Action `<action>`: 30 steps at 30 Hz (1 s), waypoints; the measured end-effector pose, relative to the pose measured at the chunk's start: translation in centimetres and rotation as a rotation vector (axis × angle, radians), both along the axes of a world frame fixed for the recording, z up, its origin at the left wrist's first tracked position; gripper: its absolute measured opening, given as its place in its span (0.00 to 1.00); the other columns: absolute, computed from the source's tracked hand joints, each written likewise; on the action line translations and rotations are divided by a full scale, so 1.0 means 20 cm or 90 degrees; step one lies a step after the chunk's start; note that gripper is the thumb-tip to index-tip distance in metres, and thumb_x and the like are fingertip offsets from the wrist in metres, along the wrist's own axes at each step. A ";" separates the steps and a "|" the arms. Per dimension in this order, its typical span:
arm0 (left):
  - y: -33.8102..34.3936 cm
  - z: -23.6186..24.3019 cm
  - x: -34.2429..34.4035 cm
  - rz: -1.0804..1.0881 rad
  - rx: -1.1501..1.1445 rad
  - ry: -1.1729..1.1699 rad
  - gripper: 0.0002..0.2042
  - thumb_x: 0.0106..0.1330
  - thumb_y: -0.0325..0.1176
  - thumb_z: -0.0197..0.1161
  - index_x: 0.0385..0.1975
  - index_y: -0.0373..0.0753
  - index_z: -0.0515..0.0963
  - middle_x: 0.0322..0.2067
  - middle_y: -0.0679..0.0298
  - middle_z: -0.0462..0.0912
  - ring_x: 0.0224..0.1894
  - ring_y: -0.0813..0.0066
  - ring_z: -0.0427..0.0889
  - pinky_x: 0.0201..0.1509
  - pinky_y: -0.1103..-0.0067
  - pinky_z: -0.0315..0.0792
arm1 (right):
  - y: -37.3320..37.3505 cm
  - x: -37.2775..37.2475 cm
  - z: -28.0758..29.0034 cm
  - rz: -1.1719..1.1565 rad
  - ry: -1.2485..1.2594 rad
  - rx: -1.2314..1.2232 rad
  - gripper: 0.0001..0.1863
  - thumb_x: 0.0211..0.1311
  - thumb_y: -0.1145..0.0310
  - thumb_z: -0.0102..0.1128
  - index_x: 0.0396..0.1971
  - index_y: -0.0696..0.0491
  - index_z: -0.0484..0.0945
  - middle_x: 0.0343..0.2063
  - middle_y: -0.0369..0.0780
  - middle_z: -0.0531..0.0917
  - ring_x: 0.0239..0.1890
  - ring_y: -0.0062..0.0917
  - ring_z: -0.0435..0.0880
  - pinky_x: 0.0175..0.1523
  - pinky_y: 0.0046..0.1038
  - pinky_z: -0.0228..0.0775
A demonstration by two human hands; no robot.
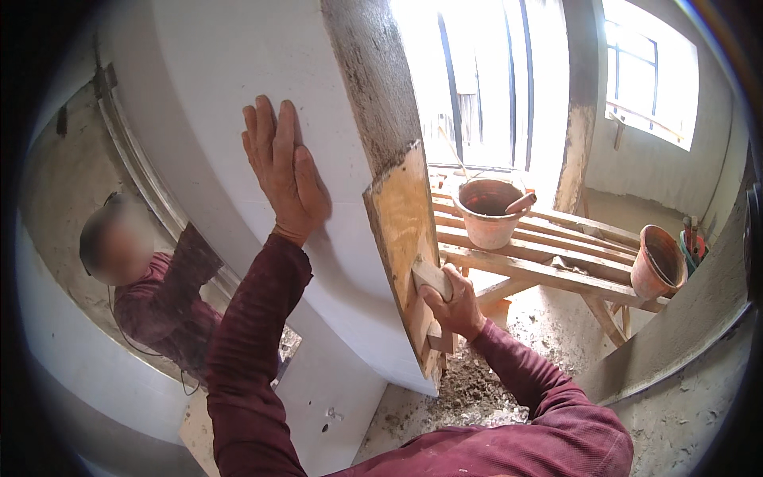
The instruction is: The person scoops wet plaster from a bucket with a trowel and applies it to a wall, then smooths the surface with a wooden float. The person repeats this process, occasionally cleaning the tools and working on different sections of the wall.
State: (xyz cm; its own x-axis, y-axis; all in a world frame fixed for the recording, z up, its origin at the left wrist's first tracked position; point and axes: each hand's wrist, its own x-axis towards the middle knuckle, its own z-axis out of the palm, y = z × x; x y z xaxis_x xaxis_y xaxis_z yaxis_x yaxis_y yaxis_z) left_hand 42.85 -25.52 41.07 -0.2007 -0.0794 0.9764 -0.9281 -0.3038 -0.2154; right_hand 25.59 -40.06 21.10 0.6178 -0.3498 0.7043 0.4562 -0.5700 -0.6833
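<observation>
My left hand [282, 171] lies flat on a smooth white wall panel [222, 71], fingers stretched upward and holding nothing. My right hand [455, 304] is wrapped round the pale wooden handle [431, 277] of a wooden plastering float [395, 215]. The float's long board stands roughly upright against the narrow end face of the wall. Above it, that face carries rough grey, damp-looking plaster [369, 71]. Grey smears mark the board's upper edge. What lies between board and wall is hidden.
At right, a slatted wooden trestle [548, 274] bears a bucket [486, 232] with a tool handle [520, 204] at its rim, and a second, tilted bucket [648, 270]. Mortar debris [477, 389] covers the floor below. A person in maroon [163, 306] shows at left, possibly reflected.
</observation>
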 end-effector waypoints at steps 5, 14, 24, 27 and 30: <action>0.04 -0.03 0.01 0.015 0.020 0.023 0.23 0.71 0.37 0.38 0.63 0.38 0.63 0.68 0.53 0.53 0.72 0.54 0.44 0.71 0.59 0.33 | -0.03 0.12 0.49 0.027 -0.036 0.038 0.17 0.57 0.63 0.62 0.33 0.64 0.74 0.16 0.46 0.75 0.17 0.36 0.73 0.23 0.32 0.65; -0.03 -0.02 0.01 -0.003 -0.012 0.007 0.22 0.71 0.37 0.39 0.63 0.37 0.63 0.67 0.52 0.55 0.71 0.53 0.45 0.71 0.59 0.34 | -0.01 -0.02 -0.32 -0.031 0.060 0.006 0.22 0.53 0.60 0.65 0.36 0.64 0.71 0.23 0.52 0.79 0.27 0.39 0.83 0.31 0.34 0.72; -0.05 -0.04 0.16 -0.031 0.066 -0.167 0.22 0.72 0.38 0.39 0.61 0.34 0.62 0.64 0.49 0.59 0.68 0.50 0.52 0.70 0.58 0.42 | -0.17 0.31 0.64 -0.344 -0.407 -0.484 0.18 0.51 0.71 0.60 0.45 0.53 0.75 0.19 0.45 0.70 0.24 0.39 0.73 0.27 0.35 0.64; -0.01 -0.10 0.04 -0.088 0.058 -0.032 0.23 0.72 0.40 0.40 0.61 0.30 0.60 0.63 0.47 0.59 0.67 0.52 0.53 0.70 0.61 0.46 | -0.04 0.20 0.37 -0.109 -0.258 -0.094 0.26 0.59 0.48 0.58 0.31 0.62 0.73 0.14 0.50 0.75 0.17 0.41 0.78 0.23 0.36 0.68; 0.06 0.00 0.01 -0.002 0.091 -0.071 0.25 0.72 0.41 0.40 0.63 0.31 0.58 0.64 0.47 0.57 0.69 0.54 0.50 0.70 0.63 0.46 | 0.05 0.06 -0.14 -0.001 -0.059 0.007 0.27 0.57 0.49 0.60 0.29 0.64 0.70 0.15 0.51 0.74 0.19 0.43 0.80 0.24 0.39 0.69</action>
